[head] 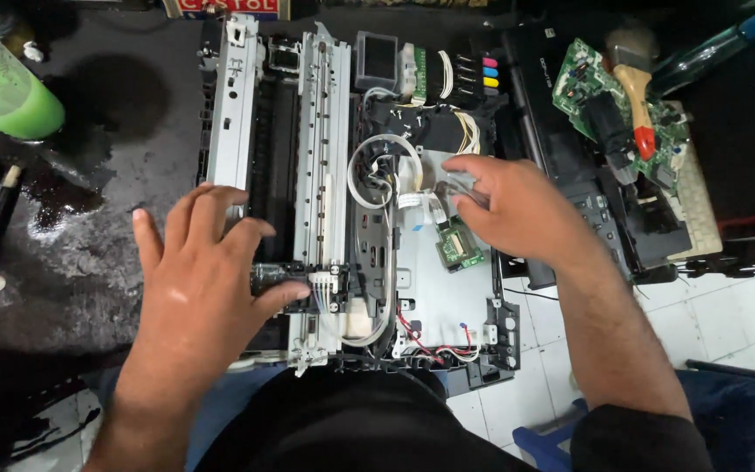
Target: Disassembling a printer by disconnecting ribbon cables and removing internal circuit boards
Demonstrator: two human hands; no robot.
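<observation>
A printer with its cover off (325, 131) lies on the floor in front of me, its metal frame, rails and wiring bare. My left hand (194, 280) rests spread on its left side, the thumb touching the black print carriage (294, 280) on the rail. Fingers of my right hand (517, 210) pinch a thin transparent piece (460, 188) above the white flat cables (417, 199). Just below that hand sits a small green circuit board (459, 247). White tubing loops (369, 175) beside the cables.
A green bottle (2, 87) lies at the top left on the dark, wet floor. A black printer cover (570, 157) at the right carries a green circuit board (609, 92) and a red-handled brush (635, 96). White tiles (727, 323) show at the lower right.
</observation>
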